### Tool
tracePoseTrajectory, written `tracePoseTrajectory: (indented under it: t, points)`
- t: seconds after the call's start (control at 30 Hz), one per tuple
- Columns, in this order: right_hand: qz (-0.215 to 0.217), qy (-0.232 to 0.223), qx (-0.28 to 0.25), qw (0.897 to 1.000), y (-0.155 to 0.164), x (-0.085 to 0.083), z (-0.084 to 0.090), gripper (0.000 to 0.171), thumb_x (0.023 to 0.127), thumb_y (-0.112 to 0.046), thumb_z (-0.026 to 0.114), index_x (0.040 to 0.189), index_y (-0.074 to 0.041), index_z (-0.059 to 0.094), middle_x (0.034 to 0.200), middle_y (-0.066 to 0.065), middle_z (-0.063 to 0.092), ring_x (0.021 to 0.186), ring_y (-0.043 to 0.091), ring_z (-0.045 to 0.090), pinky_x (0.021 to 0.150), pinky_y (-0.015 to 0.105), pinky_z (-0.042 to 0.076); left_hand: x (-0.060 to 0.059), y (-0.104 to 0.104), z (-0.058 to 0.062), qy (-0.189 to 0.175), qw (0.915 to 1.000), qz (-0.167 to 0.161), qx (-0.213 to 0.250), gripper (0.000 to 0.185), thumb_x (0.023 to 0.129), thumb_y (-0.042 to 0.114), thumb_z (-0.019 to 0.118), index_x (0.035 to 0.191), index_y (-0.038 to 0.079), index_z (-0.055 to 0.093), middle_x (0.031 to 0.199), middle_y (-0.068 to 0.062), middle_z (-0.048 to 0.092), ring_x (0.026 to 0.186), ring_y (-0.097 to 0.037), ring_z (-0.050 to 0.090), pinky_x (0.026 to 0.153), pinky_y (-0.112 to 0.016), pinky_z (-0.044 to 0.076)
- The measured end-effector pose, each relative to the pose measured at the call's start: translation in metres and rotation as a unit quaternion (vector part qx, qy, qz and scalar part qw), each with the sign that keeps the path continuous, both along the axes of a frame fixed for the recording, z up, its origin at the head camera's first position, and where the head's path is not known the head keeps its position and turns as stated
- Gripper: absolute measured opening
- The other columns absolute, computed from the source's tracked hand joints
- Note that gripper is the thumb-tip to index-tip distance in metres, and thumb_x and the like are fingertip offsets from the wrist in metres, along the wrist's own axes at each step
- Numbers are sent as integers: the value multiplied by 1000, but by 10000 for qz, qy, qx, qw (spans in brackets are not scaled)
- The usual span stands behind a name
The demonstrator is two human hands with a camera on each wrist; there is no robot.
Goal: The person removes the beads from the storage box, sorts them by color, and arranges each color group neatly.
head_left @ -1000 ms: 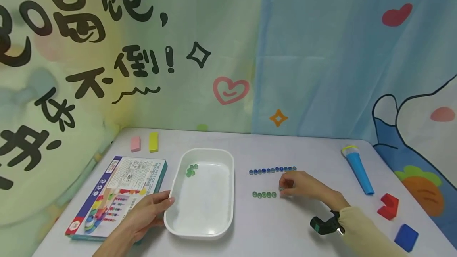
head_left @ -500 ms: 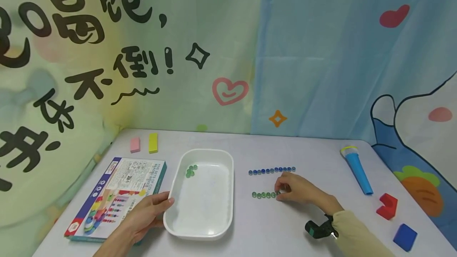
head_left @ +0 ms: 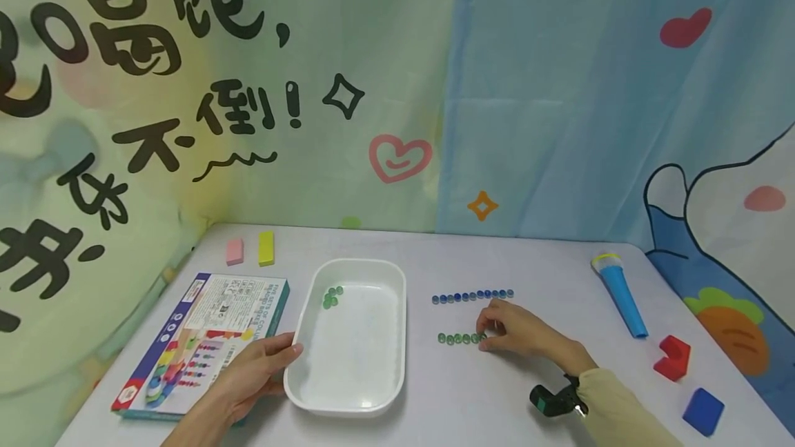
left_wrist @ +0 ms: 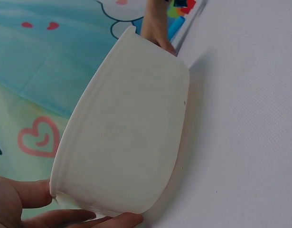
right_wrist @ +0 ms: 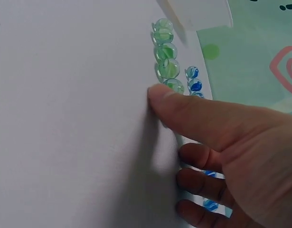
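At the centre right of the head view, the fingertips of the right hand are set against the right end of a short row of green marbles on the table. In the right wrist view the thumb is seen pressed to the table just beside the last green marble, with the other fingers curled underneath; whether a marble is pinched between them cannot be told. A longer row of blue marbles lies just above the green row in the head view (partly hidden behind the hand in the wrist view).

Lower left of centre, the left hand is held against the near left corner of a white tray, thumb on the rim and fingers relaxed along the wall. A few green marbles are gathered in the tray's upper left corner.

A printed box lies under the left wrist, at the left. Pink and yellow blocks lie above it. At the right edge are seen a blue toy microphone, a red block and a blue block.
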State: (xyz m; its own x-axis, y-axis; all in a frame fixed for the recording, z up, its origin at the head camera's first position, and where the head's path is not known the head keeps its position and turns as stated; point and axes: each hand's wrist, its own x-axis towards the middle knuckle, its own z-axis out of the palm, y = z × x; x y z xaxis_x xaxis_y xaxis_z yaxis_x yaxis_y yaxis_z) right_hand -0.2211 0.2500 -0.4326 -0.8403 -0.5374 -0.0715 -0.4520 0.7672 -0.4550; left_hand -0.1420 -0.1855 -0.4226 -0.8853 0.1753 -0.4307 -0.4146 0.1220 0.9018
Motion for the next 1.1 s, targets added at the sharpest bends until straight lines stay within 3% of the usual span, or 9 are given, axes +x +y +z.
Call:
tracePoseTrajectory:
  t: [0.1, 0.27, 0.47, 0.63, 0.87, 1.1]
  points:
    - [67, -260, 96, 9996, 0, -5, 9, 22, 80, -29, 79, 92, -18, 64, 86, -5, 53, 76, 7, 46, 65, 21, 40, -1, 0, 1, -11, 10000, 73, -40, 62, 98, 26, 56, 144, -10, 34, 146, -29, 41, 104, -21, 64, 84, -42, 58]
    - [269, -742, 338, 9963, -9, -19, 38, 29, 81, -26, 78, 101, -13, 64, 93, -1, 64, 83, 9, 56, 69, 24, 47, -1, 1, 1, -47, 9998, 146, -101, 61, 98, 25, 56, 144, -9, 36, 145, -29, 42, 103, -21, 65, 83, -42, 58]
    - [653, -414, 400, 9962, -44, -33, 76, 24, 87, -25, 72, 103, -9, 65, 100, 5, 67, 90, 15, 62, 76, 27, 50, -1, 0, 1, -22, 10000, 44, -49, 62, 99, 26, 56, 144, -10, 34, 146, -29, 41, 104, -21, 64, 84, -41, 58]
    - [844, -197, 336, 9957, -102, -36, 91, 20, 88, -27, 71, 102, -13, 66, 98, -3, 66, 91, 11, 61, 77, 24, 51, 0, 0, 1, -52, 9999, 71, -83, 61, 99, 26, 56, 144, -9, 35, 145, -29, 42, 103, -21, 65, 83, -41, 58]
    - [1331, -54, 114, 9910, -188, -47, 82, 21, 90, -24, 70, 105, -10, 67, 97, 0, 67, 87, 12, 60, 78, 23, 50, -1, -3, 1, -35, 10000, 61, -45, 62, 98, 27, 57, 144, -10, 35, 141, -27, 48, 100, -20, 66, 82, -40, 58]
    - [913, -137, 795, 9926, -238, -57, 46, 28, 89, -27, 71, 114, -16, 66, 101, 0, 65, 87, 10, 56, 75, 23, 46, -1, -1, 2, -13, 10000, 24, -70, 62, 99, 27, 56, 144, -10, 35, 141, -27, 48, 99, -19, 65, 81, -39, 58]
